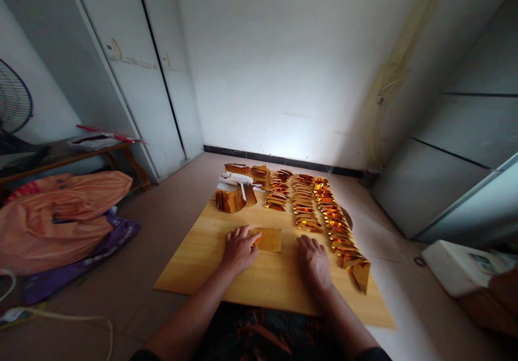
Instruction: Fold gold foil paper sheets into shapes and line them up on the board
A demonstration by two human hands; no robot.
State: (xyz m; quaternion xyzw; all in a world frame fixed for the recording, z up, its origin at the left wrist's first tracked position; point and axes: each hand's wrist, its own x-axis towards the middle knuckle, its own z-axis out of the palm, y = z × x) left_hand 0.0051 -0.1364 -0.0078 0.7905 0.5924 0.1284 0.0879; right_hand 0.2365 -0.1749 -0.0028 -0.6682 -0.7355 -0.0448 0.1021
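A sheet of gold paper (270,239) lies flat on the wooden board (194,261). At the sheet's left edge is my left hand (240,250), its thumb and fingers closed on that edge. Apart from the sheet, to its right, my right hand (313,258) rests on the board with curled fingers and nothing visible in them. Folded gold paper pieces stand in rows beyond and beside my right hand: a left row (277,191), a middle row (306,202) and a longer right row (335,223).
Stacks of gold paper (230,201) with white strips (236,178) stand at the board's far left. Orange cloth (60,215) and a purple bag (81,264) lie on the floor at left. A white box (455,266) is at right; a wall (283,69) rises behind.
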